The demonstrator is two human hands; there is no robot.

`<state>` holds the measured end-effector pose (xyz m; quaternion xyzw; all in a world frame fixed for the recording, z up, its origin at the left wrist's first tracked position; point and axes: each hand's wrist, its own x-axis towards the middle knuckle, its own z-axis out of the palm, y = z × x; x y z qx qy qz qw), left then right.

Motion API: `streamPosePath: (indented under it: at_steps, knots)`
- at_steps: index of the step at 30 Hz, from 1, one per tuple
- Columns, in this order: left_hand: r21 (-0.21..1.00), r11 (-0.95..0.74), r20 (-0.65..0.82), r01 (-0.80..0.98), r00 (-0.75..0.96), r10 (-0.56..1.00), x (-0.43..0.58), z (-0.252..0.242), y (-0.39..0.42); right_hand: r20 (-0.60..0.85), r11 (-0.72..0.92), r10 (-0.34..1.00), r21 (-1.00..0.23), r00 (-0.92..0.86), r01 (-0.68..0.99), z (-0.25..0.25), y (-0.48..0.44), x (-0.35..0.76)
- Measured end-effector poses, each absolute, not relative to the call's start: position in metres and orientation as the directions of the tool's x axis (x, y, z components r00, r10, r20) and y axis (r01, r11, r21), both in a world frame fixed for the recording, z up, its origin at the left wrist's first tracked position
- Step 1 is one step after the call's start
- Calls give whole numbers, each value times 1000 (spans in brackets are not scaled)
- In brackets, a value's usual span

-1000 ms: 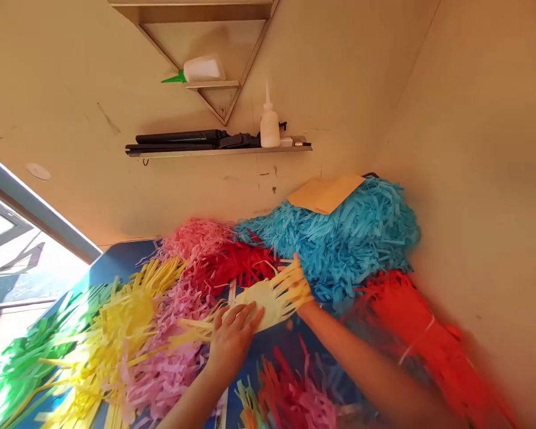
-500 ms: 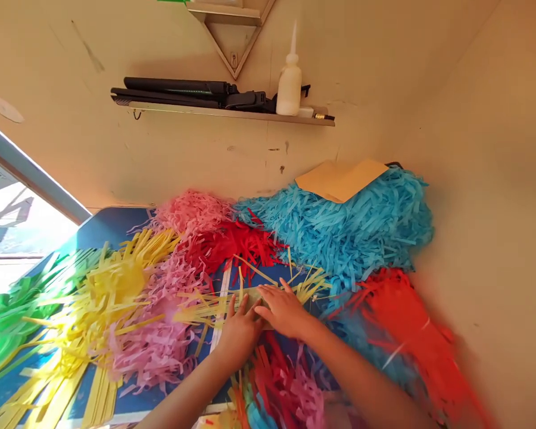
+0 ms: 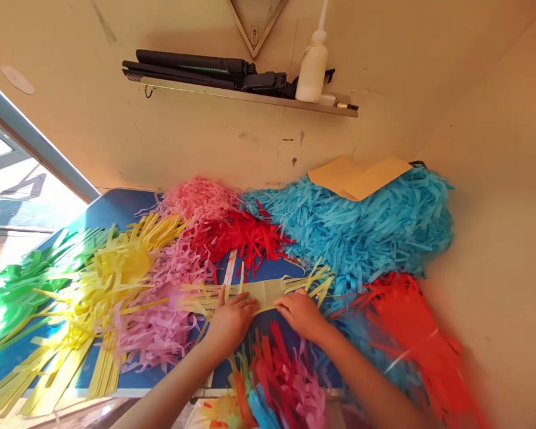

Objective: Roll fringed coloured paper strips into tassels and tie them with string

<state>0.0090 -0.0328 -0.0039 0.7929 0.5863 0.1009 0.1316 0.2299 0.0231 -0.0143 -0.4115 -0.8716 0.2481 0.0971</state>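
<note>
A sheet of pale yellow tissue paper (image 3: 268, 293) with fringed ends lies across the blue table (image 3: 270, 271). My left hand (image 3: 233, 316) rests on its left part, fingers laid out flat. At the right part of the sheet, my right hand (image 3: 301, 313) has its fingers curled in and pinches the near edge by the fringe. Between the hands the plain middle band shows a few creases. Just below my hands is a bunch of red, pink, orange and blue paper strips (image 3: 272, 375) at the table's near edge.
Light blue fringe (image 3: 366, 232) is heaped behind on the right, with an orange-tan sheet (image 3: 360, 179) on top. Red fringe (image 3: 411, 322) hangs at right. Pink (image 3: 158, 328), yellow (image 3: 120, 268) and green (image 3: 40, 280) fringe lie left. A wall shelf (image 3: 250, 97) carries a white bottle (image 3: 312, 68).
My hands have moved apart, uncovering the middle of the yellow paper. My right hand has shifted right and curled its fingers at the edge. The camera view has shifted slightly.
</note>
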Motion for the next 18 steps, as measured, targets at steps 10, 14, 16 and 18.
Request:
streamPosePath:
  at_steps: [10, 14, 16, 18]
  knots:
    - [347, -14, -111, 938, 56, 992, -5, 1, -3, -118, 400, 856, -466, -504, 789, -8, 55, 219]
    - [285, 55, -147, 957, -13, 989, 5, -3, 8, -154, 367, 872, -422, -465, 829, -4, 63, 214]
    - [252, 66, -164, 965, -25, 986, 7, -3, 10, -163, 356, 879, -402, -449, 844, -2, 66, 213]
    - [221, 73, -178, 973, -34, 983, 8, -2, 12, -176, 340, 884, -394, -434, 854, 0, 69, 213]
